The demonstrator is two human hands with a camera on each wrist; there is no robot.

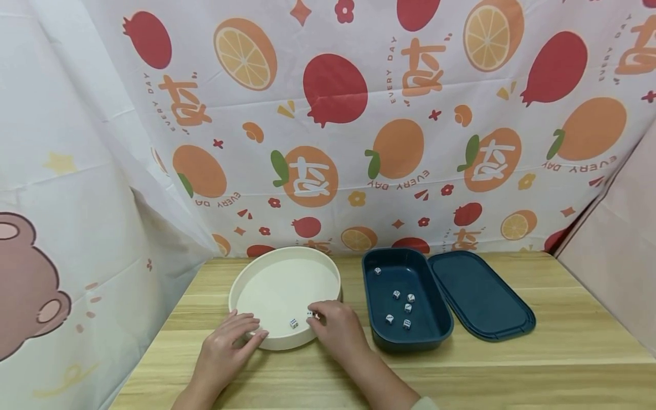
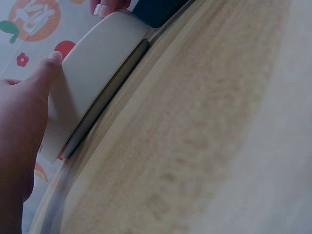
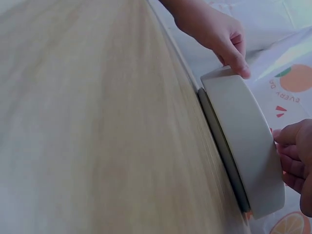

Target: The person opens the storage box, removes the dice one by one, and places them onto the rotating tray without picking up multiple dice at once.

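A round cream tray (image 1: 284, 285) with a low wall stands on the table. My right hand (image 1: 340, 327) is over its front right rim, pinching a white die (image 1: 310, 314) between thumb and fingers. Another white die (image 1: 294, 323) lies on the tray floor just left of it. At the front left of the tray, my left hand (image 1: 225, 341) rests on the rim, fingers reaching over the edge. In the left wrist view its thumb (image 2: 51, 61) lies on top of the tray's wall (image 2: 92, 63).
Right of the tray, a dark blue rectangular box (image 1: 376, 327) holds several white dice (image 1: 408, 308). Its matching flat lid (image 1: 484, 296) lies beside it on the wooden table (image 1: 564, 364). A fruit-printed cloth (image 1: 353, 148) hangs behind the table.
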